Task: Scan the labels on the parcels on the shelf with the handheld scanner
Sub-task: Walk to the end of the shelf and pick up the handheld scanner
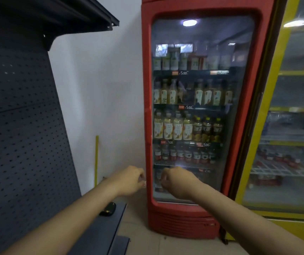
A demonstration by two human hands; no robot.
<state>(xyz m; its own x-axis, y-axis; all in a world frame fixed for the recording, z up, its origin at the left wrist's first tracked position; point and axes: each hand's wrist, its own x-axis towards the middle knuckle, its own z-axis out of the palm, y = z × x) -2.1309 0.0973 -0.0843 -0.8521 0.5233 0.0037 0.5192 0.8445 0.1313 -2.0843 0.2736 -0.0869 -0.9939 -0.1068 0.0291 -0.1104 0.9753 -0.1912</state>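
Beyond both sets of fingers a red drinks fridge [200, 115] is filling the view, with a yellow fridge [292, 107] standing right of them and a dark pegboard shelf unit [22, 126] running left. No parcels are showing, so scanning risks stalling while both hands are lingering away from the shelf. A small dark object [107, 209], possibly the scanner, is lying below the left hand [129, 181]. Both it and the right hand [177, 182] are curling their fingers loosely, seemingly holding nothing.
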